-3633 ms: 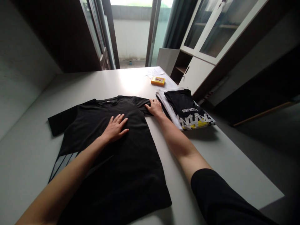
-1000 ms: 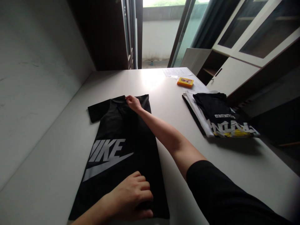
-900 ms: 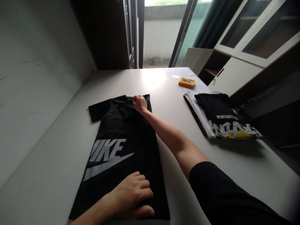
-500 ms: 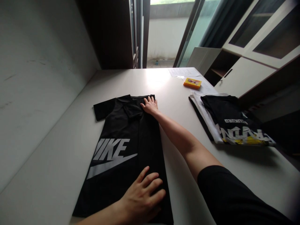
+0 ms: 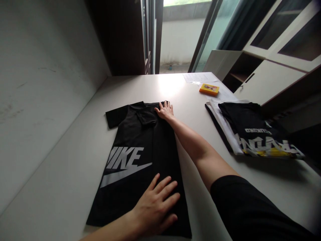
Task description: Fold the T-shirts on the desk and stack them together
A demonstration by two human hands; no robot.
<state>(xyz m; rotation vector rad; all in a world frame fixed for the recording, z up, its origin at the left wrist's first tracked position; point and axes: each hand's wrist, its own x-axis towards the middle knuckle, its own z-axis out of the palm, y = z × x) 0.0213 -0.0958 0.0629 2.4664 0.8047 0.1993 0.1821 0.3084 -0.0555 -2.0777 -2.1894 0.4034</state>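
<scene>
A black T-shirt (image 5: 140, 194) with a large grey NIKE print lies on the white table (image 5: 62, 174). Its right side is folded inward, with that sleeve laid back across the chest, while the other sleeve sticks out to the left. My left hand (image 5: 157, 207) rests palm down over the lower right part of the shirt, fingers spread. At the far end, my right hand (image 5: 165, 109) lies flat with fingers apart on the folded edge near the collar. Part of the hem is hidden behind my left forearm.
On the right of the table sits a stack of folded clothes (image 5: 240, 117), black and white, the top one printed. Behind it lie a yellow-orange box (image 5: 209, 89) and a paper sheet (image 5: 198, 77). A wall (image 5: 45, 83) borders the left side; white cabinets (image 5: 276, 77) stand right.
My left hand's fingers have spread and flattened on the shirt. My right hand's fingers are a little straighter at the collar end. The whole view has shifted slightly.
</scene>
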